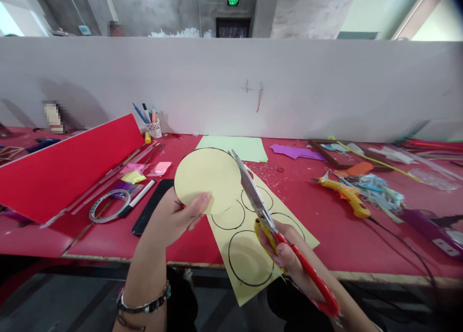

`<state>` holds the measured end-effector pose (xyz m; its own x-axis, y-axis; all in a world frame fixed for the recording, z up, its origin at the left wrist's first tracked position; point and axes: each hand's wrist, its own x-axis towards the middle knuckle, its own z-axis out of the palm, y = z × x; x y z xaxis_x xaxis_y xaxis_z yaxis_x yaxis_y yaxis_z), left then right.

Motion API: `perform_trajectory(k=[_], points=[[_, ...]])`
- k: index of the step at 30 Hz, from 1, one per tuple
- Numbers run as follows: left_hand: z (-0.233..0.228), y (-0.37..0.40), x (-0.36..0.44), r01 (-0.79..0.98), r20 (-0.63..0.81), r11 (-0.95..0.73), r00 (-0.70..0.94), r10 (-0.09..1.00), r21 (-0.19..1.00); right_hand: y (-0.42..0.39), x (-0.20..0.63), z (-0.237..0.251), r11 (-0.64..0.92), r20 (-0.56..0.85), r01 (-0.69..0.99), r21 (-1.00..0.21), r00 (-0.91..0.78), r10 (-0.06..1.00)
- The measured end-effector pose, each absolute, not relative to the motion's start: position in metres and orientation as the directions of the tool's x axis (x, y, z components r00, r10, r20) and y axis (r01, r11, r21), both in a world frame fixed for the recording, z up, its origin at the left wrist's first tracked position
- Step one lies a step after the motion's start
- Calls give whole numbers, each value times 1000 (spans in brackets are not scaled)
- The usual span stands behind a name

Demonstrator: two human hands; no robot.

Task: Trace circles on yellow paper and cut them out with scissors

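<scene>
On the red worktop (336, 235) lie a yellow glue gun (345, 193), a tape roll (108, 204), a marker (137, 199), a black phone (151, 206), a pen cup (154, 128), a green sheet (235, 147), purple paper (294, 152) and a leaning red board (68, 165).

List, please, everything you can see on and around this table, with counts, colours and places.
Disc: one, pale yellow, held up in left hand.
Scissors: one, red and yellow handles, in right hand, blades at disc's edge.
Sheet: one, yellow, drawn circles, table front edge.
Green paper: one, behind disc.
Purple paper: one, right of green paper.
Red board: one, tilted, left.
Pen cup: one, white, by partition.
Tape roll: one, clear, left.
Phone: one, black, beside tape roll.
Glue gun: one, yellow, right.
Table: one, red.
Left hand: holds disc.
Right hand: holds scissors.
</scene>
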<state>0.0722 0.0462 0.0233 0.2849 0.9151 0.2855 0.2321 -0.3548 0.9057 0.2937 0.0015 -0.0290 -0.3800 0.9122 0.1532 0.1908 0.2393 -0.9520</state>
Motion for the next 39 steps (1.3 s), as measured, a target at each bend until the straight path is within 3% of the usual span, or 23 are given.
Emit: perform_trajectory(k=[22, 28, 32, 39], points=[[18, 49, 70, 258, 292, -336, 193, 937, 906, 1, 291, -23, 169, 87, 206, -964, -357, 930], [16, 51, 77, 123, 325, -330, 58, 944, 936, 0, 289, -26, 143, 83, 164, -976, -327, 941], [17, 49, 90, 37, 345, -346, 31, 938, 937, 0, 288, -26, 161, 111, 132, -978, -324, 939], [24, 41, 100, 100, 372, -376, 55, 927, 921, 1, 291, -29, 242, 183, 133, -961, -350, 919]])
